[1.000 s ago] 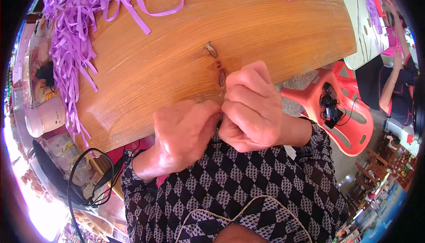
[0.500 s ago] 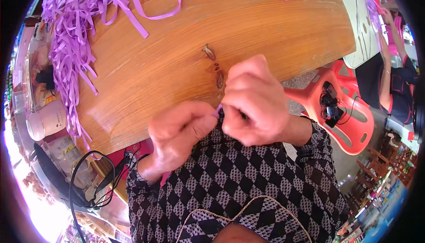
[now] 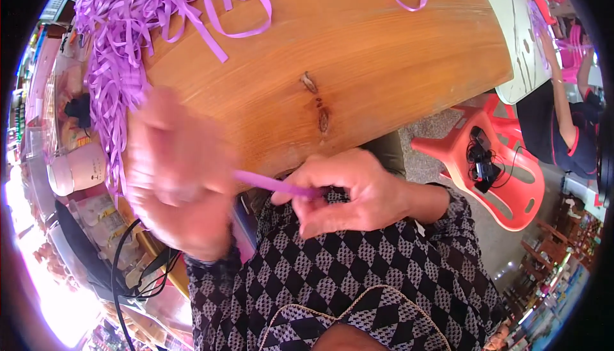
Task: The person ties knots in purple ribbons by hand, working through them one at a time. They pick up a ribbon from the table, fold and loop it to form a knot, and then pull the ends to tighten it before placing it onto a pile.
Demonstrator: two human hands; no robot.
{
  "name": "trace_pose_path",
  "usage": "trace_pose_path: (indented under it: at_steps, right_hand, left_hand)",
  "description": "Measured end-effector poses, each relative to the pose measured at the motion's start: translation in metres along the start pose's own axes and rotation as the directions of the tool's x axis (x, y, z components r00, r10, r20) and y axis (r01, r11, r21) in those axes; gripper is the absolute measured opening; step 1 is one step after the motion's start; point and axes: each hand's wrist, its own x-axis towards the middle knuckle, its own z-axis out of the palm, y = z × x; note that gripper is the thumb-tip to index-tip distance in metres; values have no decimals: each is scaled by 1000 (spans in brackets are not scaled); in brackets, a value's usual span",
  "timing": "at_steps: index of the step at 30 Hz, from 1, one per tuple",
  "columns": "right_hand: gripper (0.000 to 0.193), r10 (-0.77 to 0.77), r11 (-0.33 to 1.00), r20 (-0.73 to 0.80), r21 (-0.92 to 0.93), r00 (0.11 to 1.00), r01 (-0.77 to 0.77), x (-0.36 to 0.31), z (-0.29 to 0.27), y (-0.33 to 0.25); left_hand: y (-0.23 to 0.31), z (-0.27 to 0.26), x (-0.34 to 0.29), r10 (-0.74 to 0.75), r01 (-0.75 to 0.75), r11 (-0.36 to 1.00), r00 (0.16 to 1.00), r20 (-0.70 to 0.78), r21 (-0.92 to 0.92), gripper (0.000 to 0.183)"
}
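Note:
A narrow purple ribbon (image 3: 272,183) runs nearly straight between my two hands, above my lap at the table's near edge. My right hand (image 3: 352,191) is closed on it, its end of the ribbon between thumb and fingers. My left hand (image 3: 179,178) is raised over the table's left front corner, heavily smeared by motion. The ribbon reaches that hand's edge, but its fingers are too blurred to show whether they grip. A large tangled heap of purple ribbons (image 3: 121,50) spreads over the table's far left corner and hangs down its left side.
The wooden table (image 3: 268,88) lies in front of me, a pale table (image 3: 508,37) beyond its right end. A red plastic stool (image 3: 511,184) with black cables stands at the right. Another person's arm (image 3: 556,88) shows there. A whitish container (image 3: 77,168) is at the left.
My left hand has moved left, away from my right hand, and more ribbon shows between them. My right hand has come lower and turned. The view has shifted slightly.

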Motion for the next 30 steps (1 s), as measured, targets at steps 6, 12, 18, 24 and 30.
trace_pose_path:
  at_steps: [6, 12, 18, 24, 30]
  right_hand:
    - [15, 43, 961, -437, -227, 898, -156, -31, -44, -25]
    - [13, 39, 939, -585, -257, 810, -231, -49, -69, -28]
    - [12, -59, 871, -683, -392, 728, -297, -49, -77, -30]
    - [11, -402, 600, -208, -796, 892, 85, 2, -31, -16]
    - [12, -402, 587, -225, -807, 887, 61, 1, -39, -31]
  left_hand:
    - [79, -40, -4, 238, -215, 950, 968, -77, 227, 15]
    - [124, -96, -7, 334, -211, 898, 898, -286, 387, 13]
    - [105, -100, -3, 814, 197, -235, 574, 82, 952, 52]
    - [-15, -12, -9, 253, -186, -365, 923, 289, 912, 58]
    - [-32, -9, -4, -324, 546, 435, 837, -441, 716, 25]
